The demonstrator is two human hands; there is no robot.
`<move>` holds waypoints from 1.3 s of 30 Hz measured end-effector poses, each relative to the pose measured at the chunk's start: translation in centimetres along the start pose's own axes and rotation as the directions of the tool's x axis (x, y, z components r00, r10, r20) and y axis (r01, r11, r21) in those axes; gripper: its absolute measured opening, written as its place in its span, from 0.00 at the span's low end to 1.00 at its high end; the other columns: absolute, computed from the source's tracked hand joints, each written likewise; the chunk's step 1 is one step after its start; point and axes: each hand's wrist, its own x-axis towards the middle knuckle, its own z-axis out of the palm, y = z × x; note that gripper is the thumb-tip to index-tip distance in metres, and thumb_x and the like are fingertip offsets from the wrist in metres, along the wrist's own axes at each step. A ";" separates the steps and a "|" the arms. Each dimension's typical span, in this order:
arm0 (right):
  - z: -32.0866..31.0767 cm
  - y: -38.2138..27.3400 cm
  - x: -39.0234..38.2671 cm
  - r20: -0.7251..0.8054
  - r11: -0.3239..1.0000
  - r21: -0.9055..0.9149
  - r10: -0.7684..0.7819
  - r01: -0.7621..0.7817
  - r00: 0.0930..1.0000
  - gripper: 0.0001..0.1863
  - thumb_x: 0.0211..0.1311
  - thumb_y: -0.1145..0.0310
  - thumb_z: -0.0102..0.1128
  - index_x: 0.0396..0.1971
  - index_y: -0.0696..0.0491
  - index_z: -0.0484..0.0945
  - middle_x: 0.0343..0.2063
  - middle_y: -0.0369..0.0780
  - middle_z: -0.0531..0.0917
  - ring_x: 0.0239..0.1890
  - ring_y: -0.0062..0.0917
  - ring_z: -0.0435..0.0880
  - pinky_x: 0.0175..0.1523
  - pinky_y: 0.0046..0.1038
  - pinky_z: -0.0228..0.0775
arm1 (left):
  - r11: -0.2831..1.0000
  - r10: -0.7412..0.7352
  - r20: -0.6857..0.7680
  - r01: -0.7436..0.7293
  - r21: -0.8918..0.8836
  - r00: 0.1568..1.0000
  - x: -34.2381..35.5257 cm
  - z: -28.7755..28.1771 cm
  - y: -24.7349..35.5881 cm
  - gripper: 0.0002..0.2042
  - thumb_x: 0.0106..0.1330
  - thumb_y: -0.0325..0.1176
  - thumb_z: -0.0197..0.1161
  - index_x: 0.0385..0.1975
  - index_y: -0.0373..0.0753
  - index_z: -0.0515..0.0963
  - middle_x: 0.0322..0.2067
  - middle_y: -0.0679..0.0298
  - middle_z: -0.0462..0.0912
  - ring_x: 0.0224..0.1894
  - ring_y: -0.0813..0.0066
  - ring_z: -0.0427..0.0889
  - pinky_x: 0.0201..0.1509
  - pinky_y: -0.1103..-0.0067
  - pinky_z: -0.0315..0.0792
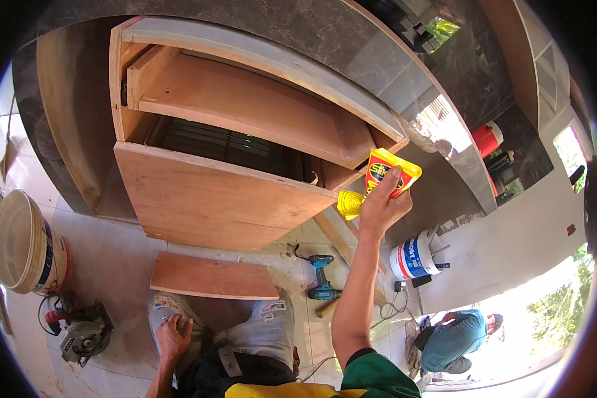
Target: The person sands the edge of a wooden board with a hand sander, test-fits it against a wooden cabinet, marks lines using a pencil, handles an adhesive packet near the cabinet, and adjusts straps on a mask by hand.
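My right hand (pixel 383 205) is raised at the right front corner of the wooden cabinet (pixel 225 196) and grips a yellow and red soft pouch (pixel 398 174). One ridged yellow end of the pouch hangs below the fingers. The plywood drawer (pixel 252 103) above the front panel is partly pulled out. Across my knees lies a narrow wooden board (pixel 212 275). Resting low on my left thigh, my left hand (pixel 174 335) has its fingers curled in; what they hold, if anything, is hidden. It is just below the board, not touching it.
A teal cordless drill (pixel 322 278) stands on the tiles, with a white and blue bucket (pixel 414 255) beyond it. At left are a large white bucket (pixel 20 242) and a circular saw (pixel 86 335). A person in teal (pixel 454 338) bends down at lower right. A stone countertop (pixel 278 43) overhangs the cabinet.
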 end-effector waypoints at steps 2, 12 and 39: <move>0.1 -0.1 0.0 -0.005 1.000 -0.002 0.004 -0.004 1.000 0.24 0.70 0.53 0.55 0.29 0.62 0.80 0.21 0.43 0.85 0.22 0.25 0.85 0.25 0.25 0.72 | 1.000 0.003 0.001 -0.003 -0.002 1.000 0.1 0.1 -0.1 0.17 0.58 0.42 0.68 0.37 0.32 0.81 0.33 0.47 0.84 0.36 0.47 0.83 0.41 0.61 0.76; 0.2 -0.3 -0.4 0.005 1.000 -0.029 -0.012 0.012 1.000 0.24 0.70 0.53 0.56 0.29 0.63 0.80 0.20 0.43 0.84 0.22 0.25 0.84 0.26 0.27 0.73 | 1.000 -0.015 0.006 0.015 -0.021 1.000 0.1 -0.2 0.3 0.18 0.58 0.42 0.68 0.36 0.31 0.82 0.33 0.46 0.84 0.36 0.46 0.83 0.42 0.61 0.76; -0.1 1.4 -3.8 0.057 0.997 -0.035 0.071 -0.069 0.996 0.24 0.71 0.53 0.55 0.30 0.63 0.80 0.21 0.41 0.83 0.21 0.23 0.82 0.26 0.27 0.71 | 0.996 0.071 -0.059 -0.074 -0.045 0.996 0.2 0.1 -0.1 0.14 0.58 0.40 0.69 0.33 0.33 0.80 0.25 0.54 0.82 0.29 0.50 0.82 0.34 0.62 0.74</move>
